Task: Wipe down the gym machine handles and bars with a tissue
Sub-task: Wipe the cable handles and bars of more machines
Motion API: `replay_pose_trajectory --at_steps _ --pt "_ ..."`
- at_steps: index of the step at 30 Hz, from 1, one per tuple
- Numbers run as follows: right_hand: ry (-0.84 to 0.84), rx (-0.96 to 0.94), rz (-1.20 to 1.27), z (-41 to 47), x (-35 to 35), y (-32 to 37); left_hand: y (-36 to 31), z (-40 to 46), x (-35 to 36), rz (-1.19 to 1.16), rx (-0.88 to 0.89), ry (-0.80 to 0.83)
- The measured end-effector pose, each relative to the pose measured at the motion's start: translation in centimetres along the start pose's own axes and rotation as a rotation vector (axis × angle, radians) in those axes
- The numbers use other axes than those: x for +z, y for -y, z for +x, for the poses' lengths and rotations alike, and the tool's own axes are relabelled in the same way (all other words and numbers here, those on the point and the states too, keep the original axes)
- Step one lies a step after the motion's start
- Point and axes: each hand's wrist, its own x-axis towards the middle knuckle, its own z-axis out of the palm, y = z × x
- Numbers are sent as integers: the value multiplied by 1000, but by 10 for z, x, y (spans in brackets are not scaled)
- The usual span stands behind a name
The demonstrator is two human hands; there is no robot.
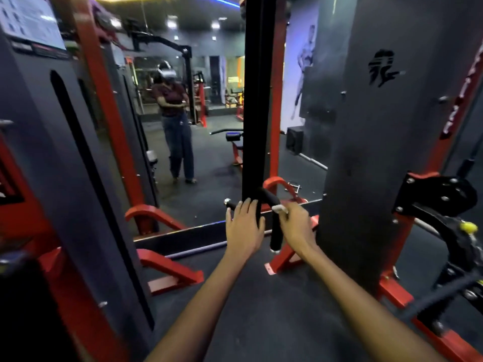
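A black padded handle bar (pixel 275 231) hangs low at the foot of a black upright post (pixel 257 100), with a chrome end cap pointing left and another padded arm pointing toward me. My left hand (pixel 244 226) lies with straight fingers over the left arm of the handle, beside the post. My right hand (pixel 298 226) pinches a small white tissue (pixel 280 209) against the top of the near arm of the handle.
A wall mirror (pixel 198 126) ahead reflects a person wearing a headset. Red machine frames (pixel 167 267) and feet stand on the dark floor at left and right. A dark weight-stack shroud (pixel 392 126) rises at right, with a black pulley bracket (pixel 444 205) beside it.
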Motion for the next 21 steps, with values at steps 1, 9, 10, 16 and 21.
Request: replay_pose_trajectory --at_steps 1,9,10,16,21 --pt "-51 -47 33 13 5 -2 0 15 3 -17 9 -52" --pt "63 -170 -92 102 59 -25 0 152 23 37 214 -284" --pt "67 -191 -100 109 63 -26 3 162 29 41 230 -290" --pt "97 -462 -65 116 71 -28 33 186 65 -108 337 -440" --pt "163 -472 -91 99 49 -55 43 198 75 -270 471 -479"
